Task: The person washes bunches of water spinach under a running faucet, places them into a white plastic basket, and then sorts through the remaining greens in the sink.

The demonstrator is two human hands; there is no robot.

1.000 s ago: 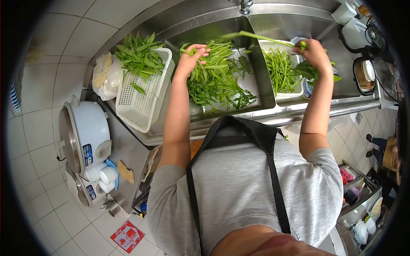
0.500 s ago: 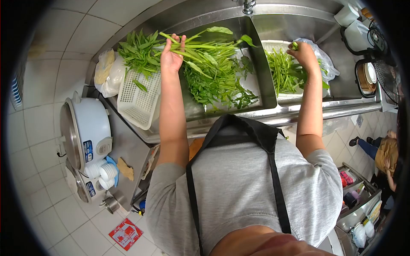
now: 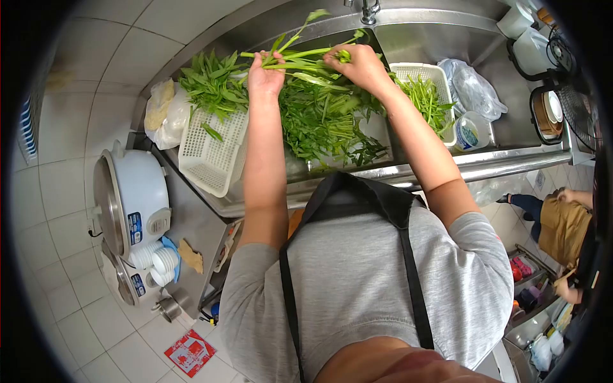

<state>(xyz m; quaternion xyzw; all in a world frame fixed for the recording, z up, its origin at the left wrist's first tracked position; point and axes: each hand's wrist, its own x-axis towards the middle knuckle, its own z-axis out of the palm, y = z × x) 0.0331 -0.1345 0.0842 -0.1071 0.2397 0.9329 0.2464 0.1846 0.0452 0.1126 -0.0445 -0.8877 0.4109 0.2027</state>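
My left hand (image 3: 265, 75) is closed around long water spinach stalks (image 3: 297, 64) above the left sink basin. At the other end of these stalks my right hand (image 3: 361, 65) pinches them, with short green pieces between its fingers. Below both hands, a heap of leafy water spinach (image 3: 325, 124) fills much of the basin. Left of my left wrist, more leaves (image 3: 214, 83) lie over the back of a white perforated basket (image 3: 207, 156). In the right basin, a second white basket (image 3: 451, 121) holds short stem pieces (image 3: 424, 102).
A clear plastic bag (image 3: 476, 92) and a white tub (image 3: 471, 133) sit in the right basin. The faucet (image 3: 369, 11) stands at the back. A rice cooker (image 3: 137, 198) and stacked white cups (image 3: 159, 260) are at the left. Another person in a brown apron (image 3: 565, 230) stands at the far right.
My right hand has moved left from the right basket to the stalks in my left hand. The white tub now shows, and the other person has shifted left.
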